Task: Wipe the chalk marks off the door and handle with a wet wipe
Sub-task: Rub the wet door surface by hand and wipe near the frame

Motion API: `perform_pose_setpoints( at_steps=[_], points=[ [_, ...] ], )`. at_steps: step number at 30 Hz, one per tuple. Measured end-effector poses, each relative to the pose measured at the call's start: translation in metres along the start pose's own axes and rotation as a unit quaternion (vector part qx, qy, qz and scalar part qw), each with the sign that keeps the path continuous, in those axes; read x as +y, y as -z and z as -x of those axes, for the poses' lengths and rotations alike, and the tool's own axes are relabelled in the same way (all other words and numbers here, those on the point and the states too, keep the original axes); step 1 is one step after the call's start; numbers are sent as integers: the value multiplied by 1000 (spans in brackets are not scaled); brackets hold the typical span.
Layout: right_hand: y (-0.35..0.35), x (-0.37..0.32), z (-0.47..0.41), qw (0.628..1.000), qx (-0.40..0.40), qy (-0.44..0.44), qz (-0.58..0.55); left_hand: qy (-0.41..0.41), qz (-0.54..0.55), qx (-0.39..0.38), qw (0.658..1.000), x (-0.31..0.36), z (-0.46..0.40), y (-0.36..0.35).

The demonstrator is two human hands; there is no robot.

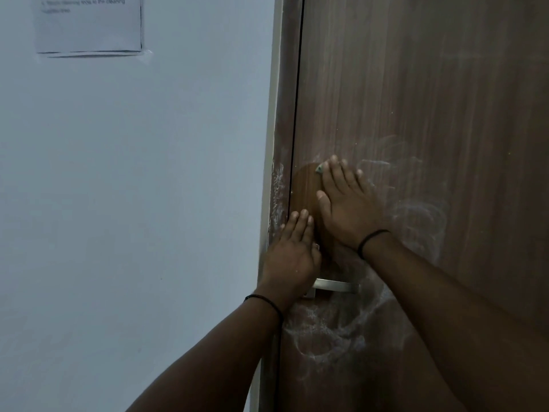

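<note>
A brown wooden door fills the right side, smeared with white chalk marks around and below the metal lever handle. My right hand lies flat on the door with straight fingers, pressing a wet wipe of which only a small corner shows at the fingertips. A cleaned darker patch sits just left of it. My left hand rests flat on the door edge above the handle, fingers straight, covering the handle's base.
The brown door frame also carries chalk dust. A pale wall spreads to the left, with a printed paper notice taped at the top.
</note>
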State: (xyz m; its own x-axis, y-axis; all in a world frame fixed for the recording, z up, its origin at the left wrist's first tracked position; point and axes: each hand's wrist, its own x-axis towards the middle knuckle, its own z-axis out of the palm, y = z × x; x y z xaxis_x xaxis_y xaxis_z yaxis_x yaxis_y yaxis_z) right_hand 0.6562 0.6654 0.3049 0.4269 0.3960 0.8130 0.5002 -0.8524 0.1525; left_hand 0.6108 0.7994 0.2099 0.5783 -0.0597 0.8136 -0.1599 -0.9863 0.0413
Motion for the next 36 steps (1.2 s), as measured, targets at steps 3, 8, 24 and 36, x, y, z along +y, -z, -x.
perform_pose_setpoints(
  at_steps=[3,8,24,36],
  points=[
    [4,-17,-25,1000,1,1,-26,4,-8,2,1000,4,0,2],
    [-11,-25,1,997,-29,73,9,-18,-13,0,1000,2,-1,7],
    [6,15,18,999,-31,34,4,28,-9,6,1000,20,-15,25],
    [7,4,9,999,-16,9,-36,41,-59,-30,997,21,-21,27]
  ],
)
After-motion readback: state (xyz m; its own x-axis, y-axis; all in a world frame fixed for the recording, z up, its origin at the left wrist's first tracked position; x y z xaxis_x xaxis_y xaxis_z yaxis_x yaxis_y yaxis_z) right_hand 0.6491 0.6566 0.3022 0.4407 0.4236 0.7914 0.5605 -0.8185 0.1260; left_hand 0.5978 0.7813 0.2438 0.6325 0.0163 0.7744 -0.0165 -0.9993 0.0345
